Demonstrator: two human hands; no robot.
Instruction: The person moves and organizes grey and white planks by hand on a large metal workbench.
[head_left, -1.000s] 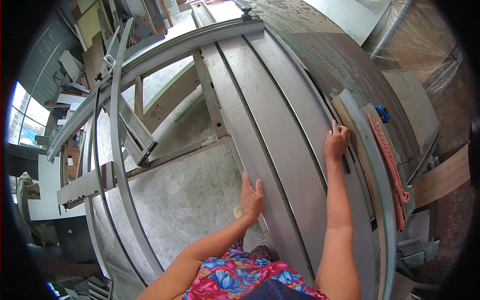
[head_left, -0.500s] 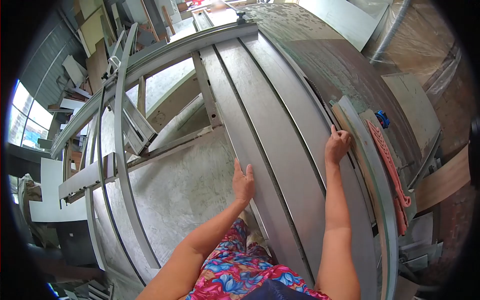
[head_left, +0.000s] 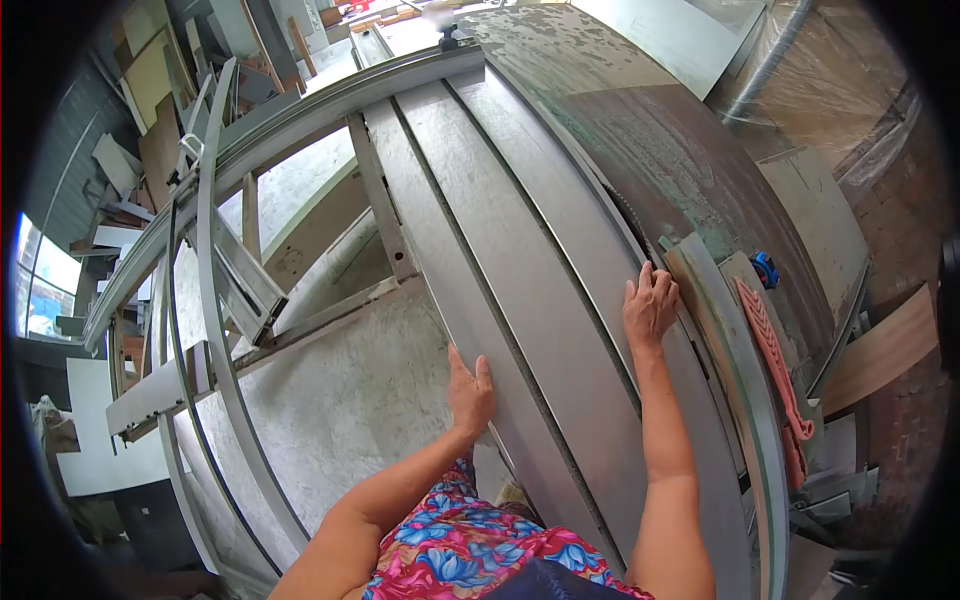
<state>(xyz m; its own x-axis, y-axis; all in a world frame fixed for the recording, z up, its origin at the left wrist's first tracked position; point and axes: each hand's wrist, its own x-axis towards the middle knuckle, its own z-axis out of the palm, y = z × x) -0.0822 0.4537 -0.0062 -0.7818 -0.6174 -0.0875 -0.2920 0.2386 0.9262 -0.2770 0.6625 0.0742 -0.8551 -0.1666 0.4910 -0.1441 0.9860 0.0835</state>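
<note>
A long grey metal sliding table (head_left: 530,260) with dark lengthwise slots runs away from me. My left hand (head_left: 470,392) rests at its left edge, fingers forward and thumb apart, with nothing held. Near the table's right edge, beside the dark gap with the saw blade (head_left: 622,212), lies my right hand (head_left: 651,303). Its fingers are spread and slightly bent, and nothing shows in them. Just right of that hand stands a long fence (head_left: 730,375) with a greenish edge.
A pink cloth (head_left: 775,365) and a blue tape measure (head_left: 765,269) lie right of the fence. A metal frame with a crossbar (head_left: 225,290) extends left. Boards (head_left: 150,75) lean at the back left. A brown panel (head_left: 690,150) spans the back right.
My right hand has opened from a closer finger pose and shifted slightly left. My left hand sits a little lower and further left in view. The whole scene has shifted slightly left.
</note>
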